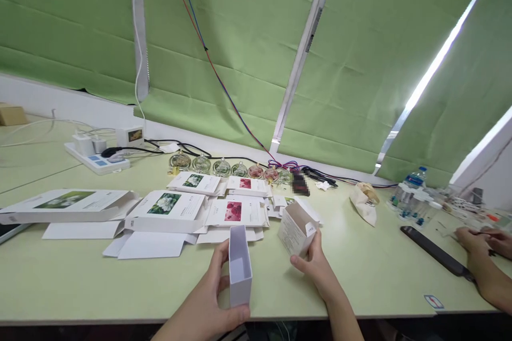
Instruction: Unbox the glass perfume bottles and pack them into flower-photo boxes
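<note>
Near the table's front edge, my left hand [208,295] grips a narrow white cardboard box [241,292], thumb at its near end and fingers along its left side. The box's open side faces up, and its inside looks bare. To the right, my right hand [317,265] holds a small printed carton [291,233], tilted, with its top open and a flap standing at the right. The two boxes are apart. Just beyond them lie flattish cartons with flower pictures, among them one with a pink flower [256,214] and one with a white flower [182,205].
A row of round glass bottles [221,167] stands at the back, by cables. At left are a power strip [98,160] and a long carton [86,201]. A cloth pouch [364,202], dark strap-like item [434,250] and another person's hands [476,245] are at right.
</note>
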{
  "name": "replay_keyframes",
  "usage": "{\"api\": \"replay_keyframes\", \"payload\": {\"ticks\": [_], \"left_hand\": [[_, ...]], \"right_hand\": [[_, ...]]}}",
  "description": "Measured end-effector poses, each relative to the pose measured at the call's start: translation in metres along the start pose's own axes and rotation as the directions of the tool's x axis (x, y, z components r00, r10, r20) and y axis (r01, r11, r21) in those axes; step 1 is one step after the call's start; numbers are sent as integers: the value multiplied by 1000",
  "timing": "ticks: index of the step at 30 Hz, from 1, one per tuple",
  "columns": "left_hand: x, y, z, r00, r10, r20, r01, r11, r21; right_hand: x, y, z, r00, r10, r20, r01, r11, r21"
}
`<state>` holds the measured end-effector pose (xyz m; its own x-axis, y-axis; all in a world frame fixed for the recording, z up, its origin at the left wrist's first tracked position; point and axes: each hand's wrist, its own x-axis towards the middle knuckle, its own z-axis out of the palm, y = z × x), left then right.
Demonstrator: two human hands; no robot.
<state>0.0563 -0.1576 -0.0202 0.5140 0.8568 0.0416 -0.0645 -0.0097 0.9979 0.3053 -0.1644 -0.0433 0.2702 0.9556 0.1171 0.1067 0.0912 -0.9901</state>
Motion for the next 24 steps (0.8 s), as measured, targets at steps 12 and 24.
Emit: {"api": "replay_keyframes", "payload": {"ticks": [12, 24], "left_hand": [[0, 2, 0, 999, -17, 27, 17, 1000, 12], [2, -8, -4, 992, 70, 103, -70, 998, 3]], "right_hand": [[-8, -17, 10, 998, -34, -45, 21, 967, -254], [-22, -8, 57, 931, -111, 347, 124, 992, -13]]}}
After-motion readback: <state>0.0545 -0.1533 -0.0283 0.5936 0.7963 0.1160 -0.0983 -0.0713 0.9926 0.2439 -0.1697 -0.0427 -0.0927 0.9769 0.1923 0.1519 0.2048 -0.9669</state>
